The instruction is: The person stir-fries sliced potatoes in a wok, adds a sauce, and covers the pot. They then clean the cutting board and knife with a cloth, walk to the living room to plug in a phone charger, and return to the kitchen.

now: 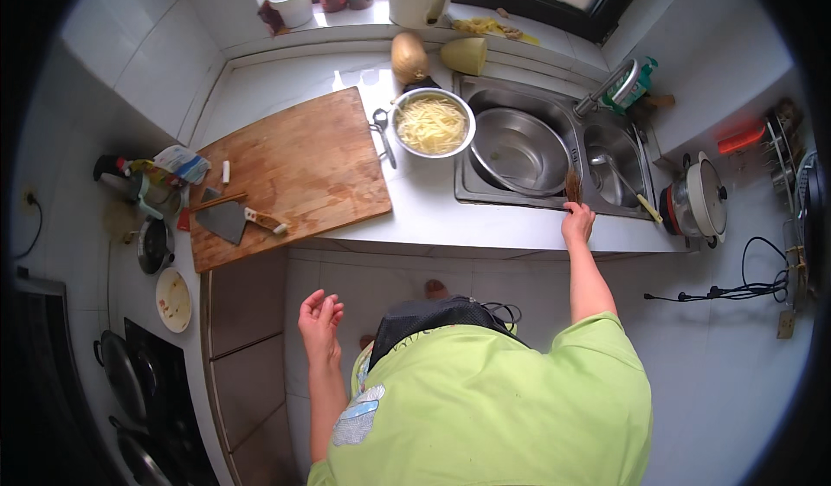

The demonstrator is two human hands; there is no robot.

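My right hand (578,223) grips a brown bristle brush (573,186) at the front rim of a double steel sink (513,199). The brush's bristles point away from me, over the divider between the basins. In the larger basin lies a wide steel bowl (519,152). The small basin holds the head of a ladle-like utensil (626,184), whose pale handle leans over the rim. Low in front of the counter, my left hand (321,320) hangs in the air with loosely bent fingers and nothing visible in it. A bowl of pale shreds (432,124) stands left of the sink.
A wooden cutting board (305,155) carries a cleaver (224,221) and chopsticks (221,201). Behind the bowl sit a tan gourd (409,57) and a cut piece of gourd (464,56). A lidded pot (698,197) stands right of the sink, near a faucet (610,87). Pans occupy the left counter.
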